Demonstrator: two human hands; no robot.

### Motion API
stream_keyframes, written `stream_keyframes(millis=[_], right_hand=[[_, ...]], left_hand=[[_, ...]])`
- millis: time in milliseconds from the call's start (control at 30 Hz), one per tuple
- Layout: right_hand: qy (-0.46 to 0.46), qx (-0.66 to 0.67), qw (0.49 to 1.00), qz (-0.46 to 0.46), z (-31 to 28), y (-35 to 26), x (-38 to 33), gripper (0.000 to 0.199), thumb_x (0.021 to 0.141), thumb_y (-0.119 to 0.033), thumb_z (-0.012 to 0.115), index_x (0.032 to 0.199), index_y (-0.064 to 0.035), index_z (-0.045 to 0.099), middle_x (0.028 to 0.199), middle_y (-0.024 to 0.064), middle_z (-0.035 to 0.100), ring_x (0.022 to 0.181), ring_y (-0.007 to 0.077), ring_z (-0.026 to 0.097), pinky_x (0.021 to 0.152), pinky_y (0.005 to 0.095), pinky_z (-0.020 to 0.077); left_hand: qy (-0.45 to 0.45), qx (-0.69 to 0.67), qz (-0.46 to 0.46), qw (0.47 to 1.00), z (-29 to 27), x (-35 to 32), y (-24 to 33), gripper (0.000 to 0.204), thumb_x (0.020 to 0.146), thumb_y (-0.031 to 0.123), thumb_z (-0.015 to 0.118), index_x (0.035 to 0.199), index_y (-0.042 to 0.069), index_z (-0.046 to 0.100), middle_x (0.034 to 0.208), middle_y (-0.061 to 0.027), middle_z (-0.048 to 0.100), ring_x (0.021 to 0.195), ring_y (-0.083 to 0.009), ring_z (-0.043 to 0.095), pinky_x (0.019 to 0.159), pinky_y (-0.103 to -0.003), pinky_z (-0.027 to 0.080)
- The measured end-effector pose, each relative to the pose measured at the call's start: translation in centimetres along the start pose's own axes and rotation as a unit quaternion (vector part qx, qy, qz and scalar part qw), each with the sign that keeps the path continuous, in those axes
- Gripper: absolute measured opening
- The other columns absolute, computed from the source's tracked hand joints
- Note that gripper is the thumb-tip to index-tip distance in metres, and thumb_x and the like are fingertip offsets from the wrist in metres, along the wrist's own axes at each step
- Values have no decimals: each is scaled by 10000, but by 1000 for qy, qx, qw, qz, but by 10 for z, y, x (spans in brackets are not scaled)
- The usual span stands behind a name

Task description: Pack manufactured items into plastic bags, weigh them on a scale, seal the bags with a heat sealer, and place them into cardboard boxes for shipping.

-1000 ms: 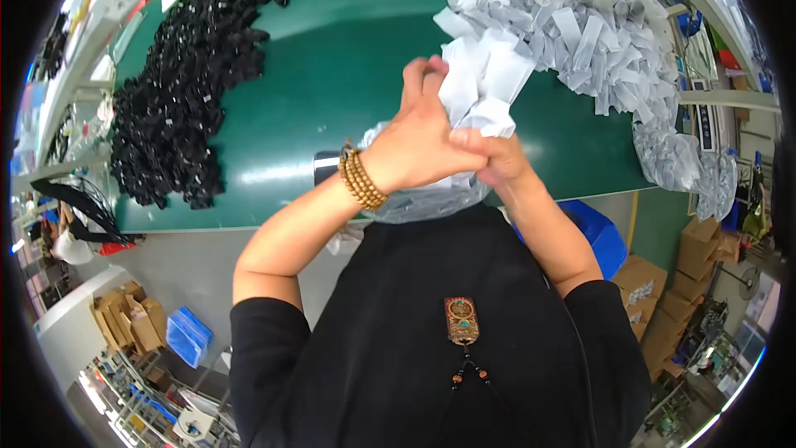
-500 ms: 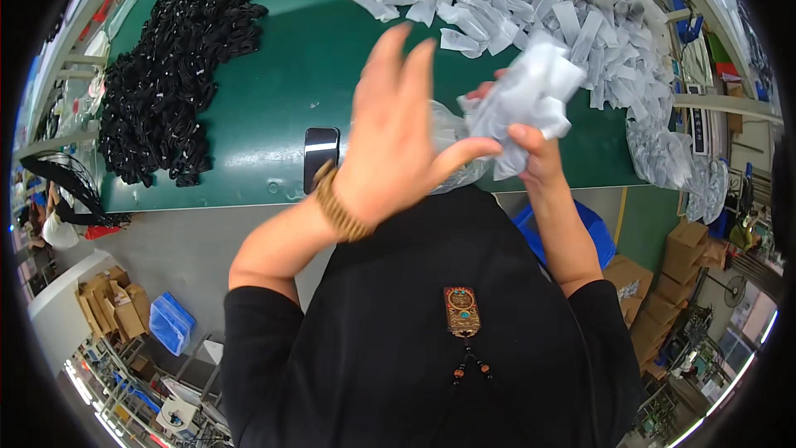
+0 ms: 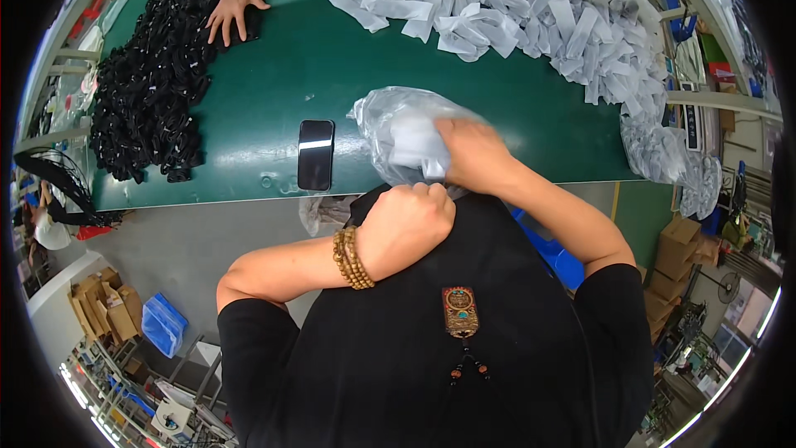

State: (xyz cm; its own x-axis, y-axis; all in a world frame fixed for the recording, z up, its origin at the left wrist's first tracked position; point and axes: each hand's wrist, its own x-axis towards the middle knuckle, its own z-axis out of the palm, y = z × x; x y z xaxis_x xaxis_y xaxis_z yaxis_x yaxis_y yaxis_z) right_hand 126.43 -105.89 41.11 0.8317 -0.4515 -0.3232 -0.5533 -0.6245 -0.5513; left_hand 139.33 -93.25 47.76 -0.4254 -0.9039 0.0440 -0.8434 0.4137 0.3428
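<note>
A clear plastic bag (image 3: 385, 108) lies at the table's near edge, with whitish frosted packets (image 3: 410, 139) showing inside it. My right hand (image 3: 479, 153) reaches into the bag from the right, its curled fingers around those packets and partly hidden. My left hand (image 3: 410, 224) is closed in a fist at the bag's near edge, gripping the plastic there; its fingertips are turned out of sight. A dark phone (image 3: 316, 156) rests on the table to the left of the bag.
Black coiled cables (image 3: 153, 91) are heaped on the left of the green table (image 3: 274, 99). A co-worker's hand (image 3: 235, 7) spreads over that heap. Many frosted packets (image 3: 531, 12) cover the far right. A blue bin (image 3: 555, 253) stands below the table edge.
My right hand has brought the packets down and left into the bag. My left hand has dropped toward me and closed. The co-worker's hand has moved from the packets to the cables.
</note>
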Motion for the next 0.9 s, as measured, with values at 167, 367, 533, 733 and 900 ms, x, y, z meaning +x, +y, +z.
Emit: stream_keyframes(millis=[167, 367, 533, 733, 900], right_hand=[[57, -136, 987, 71, 20, 5, 19, 915, 546, -242, 816, 1305, 14, 375, 1120, 283, 531, 1012, 412, 549, 840, 432, 466], [74, -86, 993, -13, -4, -3, -3, 958, 602, -317, 808, 1361, 0, 316, 1338, 316, 333, 1171, 440, 437, 956, 489, 388], [-32, -22, 999, 27, -68, -2, -42, 783, 658, -351, 773, 1288, -25, 441, 1192, 270, 501, 1188, 407, 444, 1042, 524, 297], [-63, -216, 969, -105, -95, 29, -67, 242, 708, -260, 712, 822, -53, 662, 763, 41, 647, 1019, 242, 580, 1055, 574, 279], [-97, -179, 965, -163, -114, 12, -72, 193, 723, -231, 713, 805, -67, 652, 754, 59, 637, 966, 219, 597, 1055, 543, 298]], left_hand=[[8, -8, 3, 1000, 8, 3, 1, 56, 683, 84, 562, 680, 59, 512, 686, -45, 490, 607, -169, 549, 516, -287, 464], [-4, -19, -19, 1000, 4, 0, -10, 122, 721, 118, 593, 809, 43, 555, 709, -44, 503, 631, -173, 564, 548, -290, 471], [14, 14, -79, 997, -17, 0, -36, 131, 747, 96, 559, 869, 49, 567, 720, -40, 534, 656, -168, 584, 533, -283, 490], [-25, 106, -11, 994, -45, -6, -76, 77, 668, 116, 565, 678, 102, 490, 702, -33, 485, 715, -185, 516, 608, -302, 431], [-127, 56, 5, 990, -66, -10, -80, 75, 726, 130, 588, 704, 71, 548, 719, -41, 529, 709, -206, 512, 610, -300, 435]])
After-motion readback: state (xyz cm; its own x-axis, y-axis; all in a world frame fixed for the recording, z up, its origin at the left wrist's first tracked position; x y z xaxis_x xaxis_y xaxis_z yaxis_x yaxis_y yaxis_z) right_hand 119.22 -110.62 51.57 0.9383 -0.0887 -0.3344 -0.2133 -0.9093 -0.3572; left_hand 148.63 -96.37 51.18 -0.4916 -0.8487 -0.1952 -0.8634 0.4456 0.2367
